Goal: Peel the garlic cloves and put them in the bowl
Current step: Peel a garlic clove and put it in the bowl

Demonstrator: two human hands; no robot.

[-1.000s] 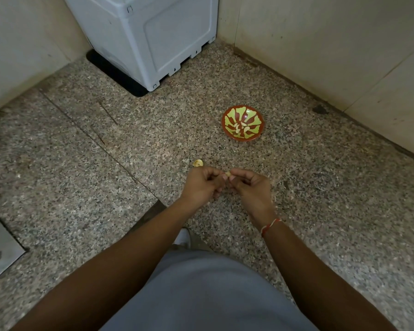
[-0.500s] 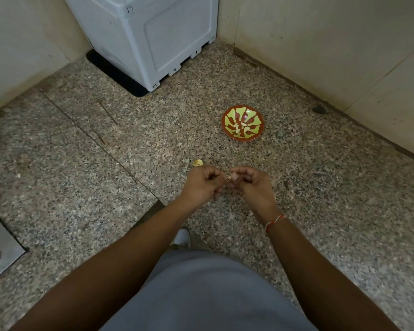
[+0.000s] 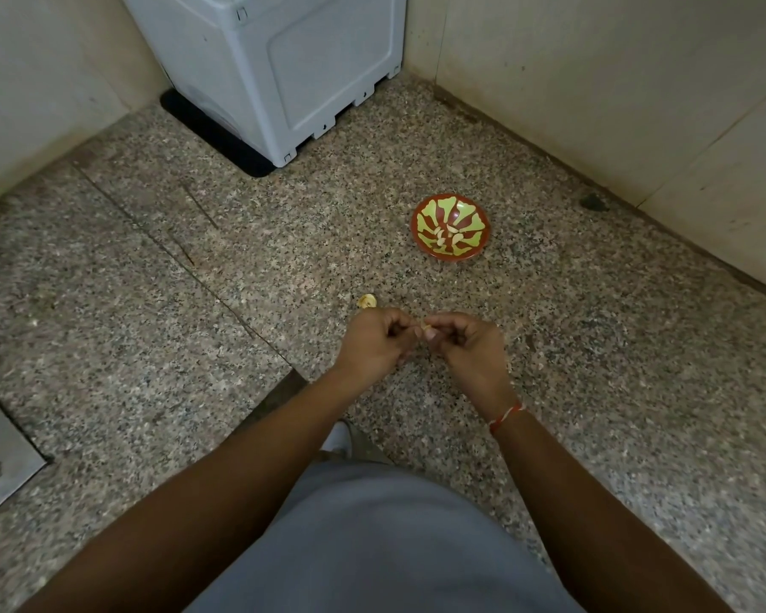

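The left hand point(image 3: 374, 342) and right hand point(image 3: 469, 345) met low over the floor point(image 3: 151, 325), each grip curled tight on one garlic clove point(image 3: 426, 327) pinched between their fingertips, likely so one hand could steady it while the other worked the skin off. The bowl point(image 3: 422, 214) sat well apart ahead, holding several peeled cloves point(image 3: 448, 234), within a forward reach. A garlic remnant point(image 3: 367, 301) lay on the floor just beyond the left hand
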